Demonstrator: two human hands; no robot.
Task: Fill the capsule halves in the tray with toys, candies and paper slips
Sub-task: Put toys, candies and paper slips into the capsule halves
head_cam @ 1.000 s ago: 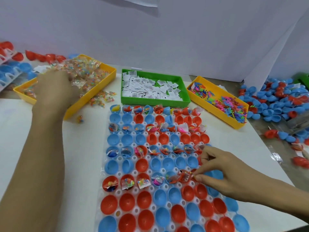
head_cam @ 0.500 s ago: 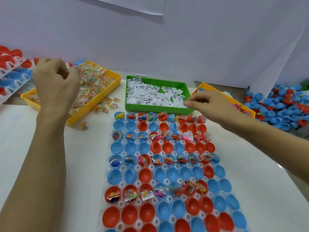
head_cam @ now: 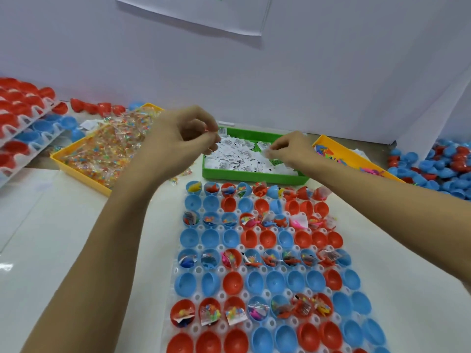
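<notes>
Red and blue plastic capsule halves (head_cam: 230, 281), smooth and egg-shaped, sit open side up in a clear dimpled tray (head_cam: 257, 272) on the glossy white table (head_cam: 63, 250). Rows of filled cups alternate with rows of bare ones; the filled cups hold small crinkled packets, bright toy bits and paper slips. Both forearms reach out over the tray.

Beyond the tray's far edge stands a green plastic bin (head_cam: 252, 175) heaped with small white printed slips (head_cam: 237, 156). The left hand (head_cam: 182, 138) hovers at the bin's left corner with fingers curled and thumb meeting the fingertips, pinching something small with a hint of red. The right hand (head_cam: 290, 149) hangs over the slips, its fingertips pinching a white slip.

Left of the green bin, a yellow bin (head_cam: 79, 166) is piled with clear wrapped candies (head_cam: 112, 151), a few spilled onto the table. Right of it, another yellow bin (head_cam: 356, 155) holds bright plastic toys. Stacked trays of red and blue halves (head_cam: 23, 118) stand at the far left, and a loose heap of halves (head_cam: 438, 166) lies at the far right. White walls (head_cam: 254, 80) close the corner, with a paper sheet (head_cam: 204, 14) hanging above.
</notes>
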